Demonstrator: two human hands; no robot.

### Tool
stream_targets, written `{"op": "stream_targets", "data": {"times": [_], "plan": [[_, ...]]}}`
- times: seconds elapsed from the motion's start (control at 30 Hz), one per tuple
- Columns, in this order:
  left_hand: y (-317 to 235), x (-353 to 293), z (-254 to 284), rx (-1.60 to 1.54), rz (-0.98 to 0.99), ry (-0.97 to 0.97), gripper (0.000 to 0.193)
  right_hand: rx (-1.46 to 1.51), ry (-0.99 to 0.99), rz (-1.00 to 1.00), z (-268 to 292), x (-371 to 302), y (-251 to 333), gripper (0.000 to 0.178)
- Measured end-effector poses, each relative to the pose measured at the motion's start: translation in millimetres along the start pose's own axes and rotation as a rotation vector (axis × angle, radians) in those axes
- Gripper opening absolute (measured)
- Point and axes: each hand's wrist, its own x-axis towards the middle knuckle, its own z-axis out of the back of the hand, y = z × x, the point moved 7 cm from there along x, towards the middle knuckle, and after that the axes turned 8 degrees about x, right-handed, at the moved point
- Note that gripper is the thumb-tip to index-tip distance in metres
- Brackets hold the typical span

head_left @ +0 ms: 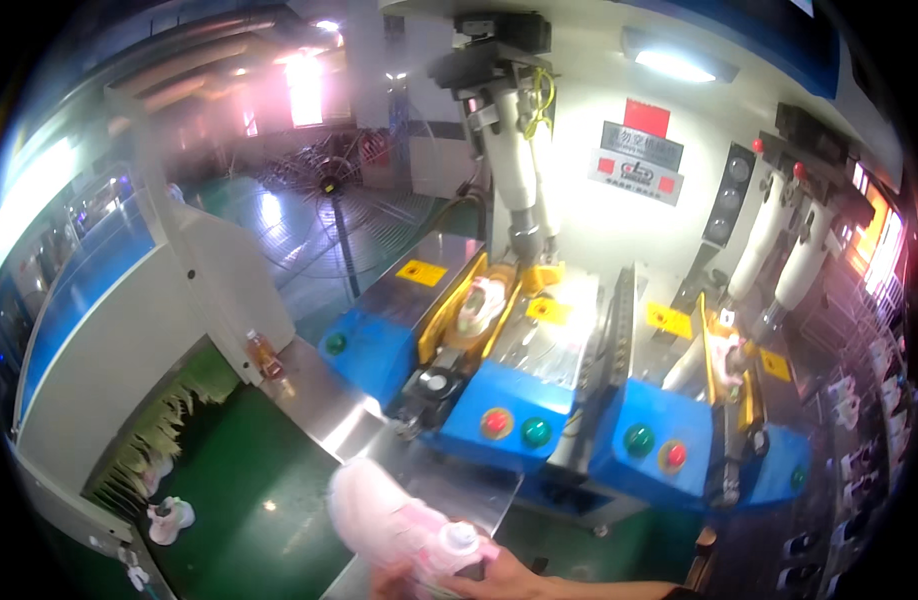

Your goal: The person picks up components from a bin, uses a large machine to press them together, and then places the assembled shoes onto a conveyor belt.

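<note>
A pale pink and white sneaker is held low in front of me, its toe pointing up and left. My right hand is closed around its heel end, coming in from the lower right. At the bottom edge, my left hand grips the shoe's underside, and most of that hand is out of view. A white round piece sticks out of the shoe's opening, perhaps the top of a last. Beyond the shoe, another sneaker sits in the left clamp of a blue and white machine. A third shoe sits in the right clamp.
Red and green buttons top the machine's blue front boxes. Left, pale shoes lie on a green belt by a fringed tunnel. A bottle stands on the ledge. Shoe racks line the right.
</note>
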Motion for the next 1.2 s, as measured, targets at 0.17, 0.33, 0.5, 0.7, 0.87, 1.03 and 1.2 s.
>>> {"op": "stream_targets", "data": {"times": [0.17, 0.33, 0.5, 0.7, 0.87, 1.03, 1.2], "plan": [[-32.3, 65.9, -88.8, -0.032, -0.209, -0.024, 0.045, 0.194, -0.382, -0.625, 108.0, -39.8, -46.4, 0.045], [-82.8, 291.2, -187.1, 0.493, -0.596, 0.241, 0.066, 0.128, -0.449, -0.401, 140.3, -6.8, -32.4, 0.040], [-59.0, 454.9, -284.2, 1.126, -0.568, 0.369, 0.066, 0.170, -0.565, -0.350, 144.4, 43.3, -14.8, 0.034], [-78.6, 483.5, -298.3, 0.794, -0.545, 0.651, 0.040, 0.070, -0.750, -0.572, 166.5, 42.2, -37.2, 0.035], [-143.8, 417.3, -179.4, -0.012, 0.101, 0.530, 0.042, -0.061, -0.780, -0.748, 187.7, 82.1, -71.0, 0.048], [-91.4, 347.9, 88.6, -0.199, -0.236, 0.055, 0.062, 0.620, -0.540, -0.569, 252.8, 308.9, -79.5, 0.035], [-21.6, 249.3, 186.8, -0.074, -0.200, -0.491, 0.067, -0.256, -0.910, -0.401, 357.5, 398.6, -195.5, 0.063]]}}
